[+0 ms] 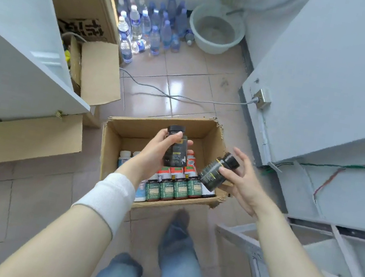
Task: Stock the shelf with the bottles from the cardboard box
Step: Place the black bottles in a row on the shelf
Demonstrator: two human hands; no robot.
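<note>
We hold one bottle in each of the hands above the open cardboard box (111,150), which stands on the tiled floor (187,75) directly ahead of our feet. Our left hand (156,152) grips a dark bottle (175,154) upright by its body, fingers wrapped round it below the black cap. Our right hand (244,183) holds a second dark bottle (208,177) tilted, cap up and to the right, with the thumb pressed on its label and the fingers spread behind it. The two bottles are near each other but apart. Both sit over the box opening, the second one above its right wall, whose near corner is torn.

Inside, green-labelled bottles (167,190) line the near wall, red-and-white bottles (177,171) lie behind them, and white-capped bottles (125,155) stand at the left.

A white shelf board (17,75) overhangs at the left; a metal shelf frame (348,272) borders the right. Between them runs an open strip of floor, crossed beyond the box by a grey cable (171,96).
</note>
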